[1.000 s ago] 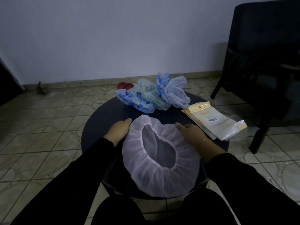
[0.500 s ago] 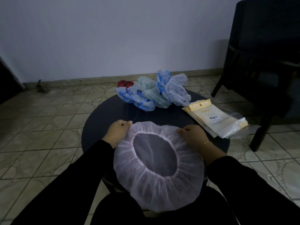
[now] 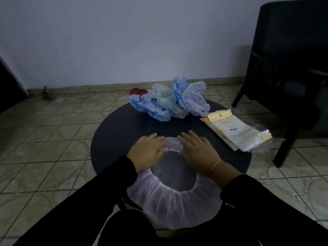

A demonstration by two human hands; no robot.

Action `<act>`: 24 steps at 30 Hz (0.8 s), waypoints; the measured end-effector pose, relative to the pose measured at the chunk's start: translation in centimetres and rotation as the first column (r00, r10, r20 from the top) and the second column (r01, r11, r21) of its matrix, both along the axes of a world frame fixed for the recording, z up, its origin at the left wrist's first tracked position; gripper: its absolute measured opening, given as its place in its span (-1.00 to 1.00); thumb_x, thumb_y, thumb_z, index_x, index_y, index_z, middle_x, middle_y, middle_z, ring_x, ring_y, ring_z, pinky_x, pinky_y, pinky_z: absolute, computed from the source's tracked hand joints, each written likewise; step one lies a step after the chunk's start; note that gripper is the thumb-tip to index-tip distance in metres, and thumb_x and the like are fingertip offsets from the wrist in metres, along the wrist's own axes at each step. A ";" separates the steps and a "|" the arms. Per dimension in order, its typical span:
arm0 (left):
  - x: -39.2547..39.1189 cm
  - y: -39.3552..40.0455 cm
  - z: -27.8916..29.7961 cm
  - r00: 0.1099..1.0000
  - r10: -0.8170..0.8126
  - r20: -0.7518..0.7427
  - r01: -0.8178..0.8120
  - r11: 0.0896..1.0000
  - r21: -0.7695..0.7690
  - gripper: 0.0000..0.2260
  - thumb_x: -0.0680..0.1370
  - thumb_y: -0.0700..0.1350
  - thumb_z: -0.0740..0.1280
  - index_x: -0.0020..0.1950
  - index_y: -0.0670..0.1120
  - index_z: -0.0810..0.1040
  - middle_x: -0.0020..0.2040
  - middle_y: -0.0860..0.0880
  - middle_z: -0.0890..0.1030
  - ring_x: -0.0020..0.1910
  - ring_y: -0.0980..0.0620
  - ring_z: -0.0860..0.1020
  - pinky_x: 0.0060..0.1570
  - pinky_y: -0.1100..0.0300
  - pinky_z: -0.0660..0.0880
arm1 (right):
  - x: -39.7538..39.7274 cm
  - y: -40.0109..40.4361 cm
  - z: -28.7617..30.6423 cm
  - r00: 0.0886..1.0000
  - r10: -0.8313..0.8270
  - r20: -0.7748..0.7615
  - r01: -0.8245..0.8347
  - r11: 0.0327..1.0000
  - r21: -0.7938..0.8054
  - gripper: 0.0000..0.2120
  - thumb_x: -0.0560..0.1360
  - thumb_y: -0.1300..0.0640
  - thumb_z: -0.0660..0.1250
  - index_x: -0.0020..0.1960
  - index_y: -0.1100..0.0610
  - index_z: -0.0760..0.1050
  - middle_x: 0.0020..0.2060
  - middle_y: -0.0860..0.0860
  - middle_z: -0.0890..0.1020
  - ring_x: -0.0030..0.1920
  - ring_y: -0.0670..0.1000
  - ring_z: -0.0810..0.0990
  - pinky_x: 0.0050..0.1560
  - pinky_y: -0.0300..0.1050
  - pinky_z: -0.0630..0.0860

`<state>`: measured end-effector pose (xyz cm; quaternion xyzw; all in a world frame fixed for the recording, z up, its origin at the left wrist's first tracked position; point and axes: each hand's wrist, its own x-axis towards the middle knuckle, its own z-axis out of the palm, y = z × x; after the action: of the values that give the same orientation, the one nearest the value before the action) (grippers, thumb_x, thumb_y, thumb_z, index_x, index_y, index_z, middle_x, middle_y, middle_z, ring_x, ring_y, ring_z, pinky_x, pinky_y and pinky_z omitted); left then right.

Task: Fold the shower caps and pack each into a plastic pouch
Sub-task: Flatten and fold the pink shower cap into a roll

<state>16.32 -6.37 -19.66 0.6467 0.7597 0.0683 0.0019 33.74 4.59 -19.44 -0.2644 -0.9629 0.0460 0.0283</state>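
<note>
Both hands lie palm-down with fingers straight: the left hand [image 3: 148,151] and right hand [image 3: 196,151] press the far rim of the white gathered plastic shower cap [image 3: 174,201], which overhangs the round dark table [image 3: 113,139] at 6 o'clock. A heap of blue and green patterned shower caps [image 3: 168,102] sits at 12 o'clock, cream plastic pouches [image 3: 234,132] at 2 o'clock.

A shower cap [image 3: 174,201] lies on the near edge of the desk [image 3: 113,139], overhanging it. Behind the shower cap sits a heap of shower caps [image 3: 168,100]; right of the shower cap lies a stack of pouches [image 3: 236,132]. Both hands [image 3: 149,151] rest on its far rim.
</note>
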 end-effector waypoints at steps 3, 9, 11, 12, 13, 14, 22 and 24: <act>0.3 -0.6 -2.2 0.999 0.051 0.019 -0.044 0.961 -0.273 -0.46 0.62 0.21 -0.08 0.56 0.06 -0.09 0.57 0.03 -0.07 0.54 0.00 -0.13 0.49 0.07 -0.13 | 0.3 0.0 -1.2 0.979 0.037 0.200 -0.004 0.987 -0.164 -0.43 0.60 -0.20 -0.11 0.54 -0.03 -0.13 0.54 -0.06 -0.09 0.53 -0.03 -0.17 0.47 0.11 -0.17; -0.8 -0.4 -1.6 0.956 0.177 0.236 -0.157 0.982 -0.104 -0.49 0.63 0.17 0.02 0.55 0.07 0.05 0.57 0.00 -0.06 0.54 0.00 -0.14 0.47 0.05 -0.16 | 0.3 0.3 -1.1 0.979 -0.042 0.201 0.078 0.982 -0.172 -0.43 0.58 -0.25 -0.11 0.52 -0.09 -0.02 0.53 -0.08 0.01 0.52 0.00 -0.02 0.45 0.16 0.00; -2.2 -0.6 -1.0 0.943 0.289 0.166 -0.302 0.952 0.059 -0.52 0.59 0.19 0.08 0.47 0.04 0.31 0.53 -0.06 0.17 0.50 -0.08 0.10 0.44 -0.02 0.07 | 0.4 0.2 -0.4 0.972 -0.115 0.205 0.149 0.976 -0.157 -0.45 0.56 -0.27 -0.08 0.49 -0.11 0.08 0.50 -0.03 0.12 0.47 0.07 0.12 0.38 0.20 0.10; -3.1 -0.8 -0.7 0.921 0.374 0.106 -0.384 0.918 0.100 -0.53 0.56 0.21 0.09 0.36 0.02 0.45 0.44 -0.09 0.34 0.40 -0.11 0.29 0.36 -0.04 0.25 | 0.5 0.2 0.0 0.962 -0.148 0.228 0.181 0.975 -0.129 -0.46 0.54 -0.28 -0.07 0.47 -0.12 0.14 0.47 0.02 0.18 0.44 0.10 0.18 0.35 0.22 0.13; -4.0 -1.0 -0.2 0.878 0.471 0.088 -0.478 0.875 0.081 -0.53 0.54 0.24 0.07 0.24 0.00 0.53 0.32 -0.10 0.47 0.26 -0.11 0.43 0.23 -0.04 0.38 | 0.6 0.2 0.5 0.951 -0.168 0.259 0.195 0.978 -0.080 -0.47 0.53 -0.30 -0.06 0.43 -0.13 0.22 0.43 0.05 0.26 0.40 0.12 0.24 0.33 0.22 0.13; -4.6 -1.3 0.3 0.820 0.561 0.114 -0.565 0.825 -0.001 -0.50 0.53 0.27 0.05 0.17 -0.03 0.55 0.22 -0.11 0.53 0.14 -0.11 0.50 0.14 -0.02 0.44 | 0.6 0.4 1.0 0.940 -0.177 0.291 0.193 0.981 -0.030 -0.46 0.52 -0.32 -0.07 0.38 -0.12 0.31 0.37 0.06 0.34 0.35 0.11 0.32 0.32 0.23 0.13; -4.4 -0.7 0.0 0.732 0.658 0.175 -0.608 0.748 -0.267 -0.25 0.44 0.45 0.06 0.18 -0.18 0.53 0.16 -0.17 0.55 0.08 -0.13 0.53 0.01 0.05 0.44 | -0.7 -0.4 1.5 0.980 -0.193 -0.053 0.198 0.975 0.099 -0.62 0.57 -0.17 0.06 -0.08 0.05 0.51 -0.03 0.01 0.55 0.02 0.02 0.51 0.18 0.02 0.36; -4.1 -0.3 -0.5 0.727 0.619 0.297 -0.565 0.786 -0.252 -0.28 0.34 0.45 0.21 0.07 -0.18 0.55 0.11 -0.21 0.56 0.06 -0.17 0.54 0.01 -0.02 0.48 | -1.0 -0.2 1.0 0.979 -0.146 -0.142 0.154 0.987 0.048 -0.67 0.57 -0.10 0.12 0.25 0.01 0.45 0.23 0.01 0.46 0.26 0.03 0.40 0.26 0.00 0.31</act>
<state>12.26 -6.63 -20.14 0.3437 0.9150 0.1291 0.1674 32.74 4.41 -18.43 -0.3313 -0.9369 0.0336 0.1062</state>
